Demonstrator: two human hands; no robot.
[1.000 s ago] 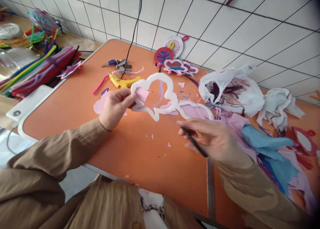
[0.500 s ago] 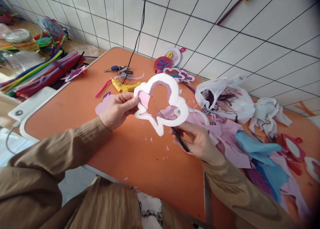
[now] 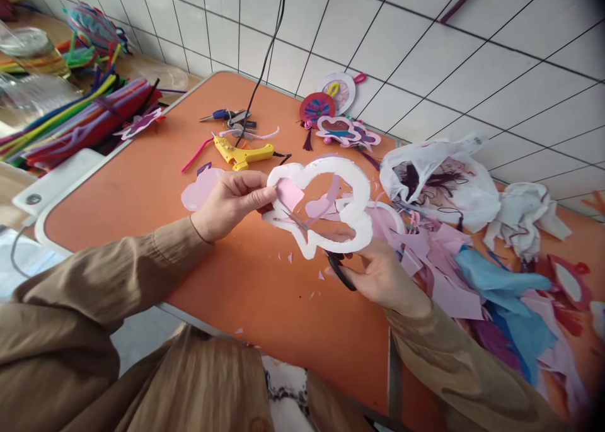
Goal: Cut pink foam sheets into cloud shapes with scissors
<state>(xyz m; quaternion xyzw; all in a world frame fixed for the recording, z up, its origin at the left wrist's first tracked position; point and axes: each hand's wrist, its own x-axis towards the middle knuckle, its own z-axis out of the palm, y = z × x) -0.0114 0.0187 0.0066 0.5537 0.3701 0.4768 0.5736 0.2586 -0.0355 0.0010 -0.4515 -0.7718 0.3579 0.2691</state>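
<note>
My left hand [image 3: 227, 206] pinches the left edge of a white cloud-like cutout frame [image 3: 362, 196] between thumb and fingers, above the table. The frame is wavy-edged, with a large opening and a pointed tip at the bottom. A pink patch [image 3: 289, 194] shows inside its left lobe, beside my thumb; whether it is attached I cannot tell. My right hand [image 3: 385, 273] is closed on scissors [image 3: 341, 272] with black handles. Their blades reach up to the left, across the lower part of the frame's opening. Fingertips of my right hand are partly hidden behind the frame.
On the orange table [image 3: 265, 318] lie a yellow glue gun [image 3: 243, 153], keys [image 3: 234, 118] and a pink cutout [image 3: 202, 189]. Finished-looking ornaments [image 3: 338, 114], a plastic bag [image 3: 444, 183] and pink paper scraps [image 3: 444, 255] lie right. Coloured pipe cleaners [image 3: 89, 126] are left.
The white frame has moved slightly right and down and tilted. The scissors have turned, so their blades now lie across the opening's lower left. The camera view has shifted a little.
</note>
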